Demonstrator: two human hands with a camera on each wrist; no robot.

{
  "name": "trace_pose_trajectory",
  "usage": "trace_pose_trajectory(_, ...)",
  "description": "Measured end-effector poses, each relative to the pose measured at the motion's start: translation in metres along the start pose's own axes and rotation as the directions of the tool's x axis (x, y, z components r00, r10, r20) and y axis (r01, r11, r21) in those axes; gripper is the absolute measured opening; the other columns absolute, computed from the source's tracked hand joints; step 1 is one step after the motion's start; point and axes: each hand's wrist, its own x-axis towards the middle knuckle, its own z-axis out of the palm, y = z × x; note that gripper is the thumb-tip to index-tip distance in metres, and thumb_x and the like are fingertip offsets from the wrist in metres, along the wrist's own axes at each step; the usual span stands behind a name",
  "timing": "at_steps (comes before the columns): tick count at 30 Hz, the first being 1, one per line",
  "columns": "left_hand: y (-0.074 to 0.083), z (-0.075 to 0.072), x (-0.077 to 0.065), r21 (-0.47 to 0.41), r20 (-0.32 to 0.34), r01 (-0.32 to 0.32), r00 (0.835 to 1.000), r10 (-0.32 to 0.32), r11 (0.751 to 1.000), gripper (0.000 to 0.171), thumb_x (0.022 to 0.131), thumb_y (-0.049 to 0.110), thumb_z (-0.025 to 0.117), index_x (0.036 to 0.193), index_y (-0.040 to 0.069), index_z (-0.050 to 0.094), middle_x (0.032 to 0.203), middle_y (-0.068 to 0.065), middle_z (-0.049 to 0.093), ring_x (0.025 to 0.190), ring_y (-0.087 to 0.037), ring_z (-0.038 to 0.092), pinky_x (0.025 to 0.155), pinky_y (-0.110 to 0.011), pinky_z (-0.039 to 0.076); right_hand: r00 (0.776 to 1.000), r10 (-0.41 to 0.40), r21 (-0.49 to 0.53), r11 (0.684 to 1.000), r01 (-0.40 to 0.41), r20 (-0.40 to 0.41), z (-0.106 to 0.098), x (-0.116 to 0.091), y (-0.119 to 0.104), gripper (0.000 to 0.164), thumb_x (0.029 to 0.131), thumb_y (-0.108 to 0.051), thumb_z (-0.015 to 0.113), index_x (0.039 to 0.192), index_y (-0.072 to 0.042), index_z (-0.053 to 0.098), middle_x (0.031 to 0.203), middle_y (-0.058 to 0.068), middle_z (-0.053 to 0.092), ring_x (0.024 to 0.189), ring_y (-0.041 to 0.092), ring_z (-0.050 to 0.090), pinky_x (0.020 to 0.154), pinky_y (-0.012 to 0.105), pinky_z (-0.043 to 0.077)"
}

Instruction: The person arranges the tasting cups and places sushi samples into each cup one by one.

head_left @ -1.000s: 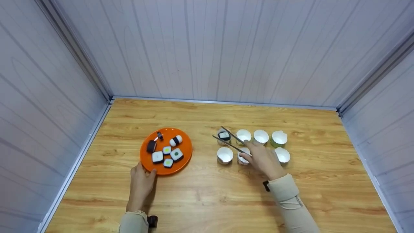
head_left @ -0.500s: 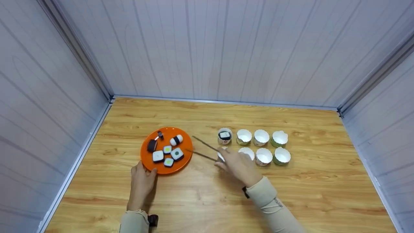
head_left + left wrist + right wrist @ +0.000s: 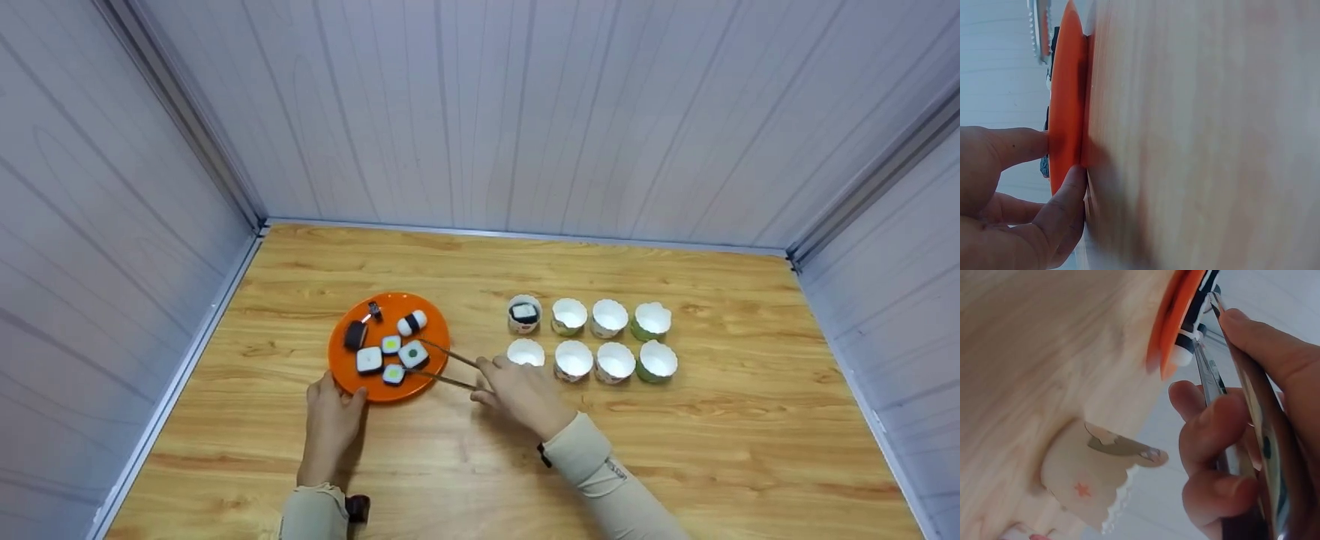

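Observation:
My left hand (image 3: pixel 331 420) pinches the near left rim of an orange plate (image 3: pixel 427 386), thumb above and fingers beneath in the left wrist view. Several toy sushi pieces lie on the plate. In my right hand (image 3: pixel 525 394) are long metal tongs (image 3: pixel 1252 394) with serrated tips. Their arms stand apart over the plate's right side, one tip on each side of a square sushi piece with a green dot (image 3: pixel 413 354). Whether they touch it, I cannot tell. Close by lie a yellow-centred piece (image 3: pixel 393 374) and a white roll with a black band (image 3: pixel 412 323).
Right of the plate, several paper cups stand in two rows. The back-left cup (image 3: pixel 524 321) contains a black-and-white sushi piece (image 3: pixel 524 313). The front-left cup (image 3: pixel 526 351) is close behind my right hand. Pale panels (image 3: pixel 480 112) enclose the wooden table (image 3: pixel 465 480).
My right hand has moved left from the cups, bringing the spread tongs over the plate and around the green-dotted sushi piece. My left hand keeps its hold on the rim.

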Motion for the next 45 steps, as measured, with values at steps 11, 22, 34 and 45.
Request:
trace_pose_trajectory(11,0.002,0.002,0.0,0.007,-0.015,-0.034,0.999,0.034,0.999,0.062,0.099,0.01,0.059,0.148,-0.015,0.029,0.142,-0.037,0.031,0.134,-0.046,0.03,0.111,-0.057,0.028,1.0,0.008,0.002,1.0,-0.008,-0.002,0.009,0.002,-0.001,0.048,0.096,-0.047,0.064,0.128,-0.012,0.062,0.093,0.004,0.062,0.063,0.023,0.06,0.046,0.037,0.048)
trace_pose_trajectory(22,0.005,0.003,0.001,0.016,0.022,0.027,0.999,-0.028,1.0,0.064,0.101,0.012,0.057,0.15,-0.014,0.025,0.146,-0.037,0.026,0.136,-0.046,0.028,0.112,-0.057,0.027,0.998,-0.003,0.022,1.0,0.005,-0.059,0.0,-0.007,0.009,0.047,0.098,-0.045,0.062,0.13,-0.011,0.062,0.099,0.005,0.066,0.063,0.025,0.062,0.048,0.038,0.049)
trace_pose_trajectory(34,0.004,0.001,0.002,0.015,0.008,0.013,1.0,-0.013,1.0,0.064,0.1,0.011,0.058,0.149,-0.014,0.025,0.144,-0.037,0.028,0.134,-0.046,0.031,0.112,-0.057,0.027,0.981,0.119,0.082,0.991,-0.107,-0.154,-0.04,-0.041,0.063,0.049,0.096,-0.042,0.065,0.133,-0.01,0.062,0.097,0.006,0.068,0.065,0.022,0.062,0.051,0.037,0.049)
trace_pose_trajectory(45,0.0,-0.001,0.003,0.023,-0.014,-0.033,0.999,0.033,0.999,0.061,0.099,0.009,0.06,0.147,-0.015,0.03,0.14,-0.036,0.037,0.133,-0.045,0.031,0.11,-0.057,0.029,0.942,0.217,0.034,0.976,-0.216,-0.258,-0.052,-0.084,0.12,0.046,0.094,-0.035,0.072,0.129,-0.006,0.063,0.102,0.013,0.07,0.068,0.031,0.065,0.054,0.049,0.051)
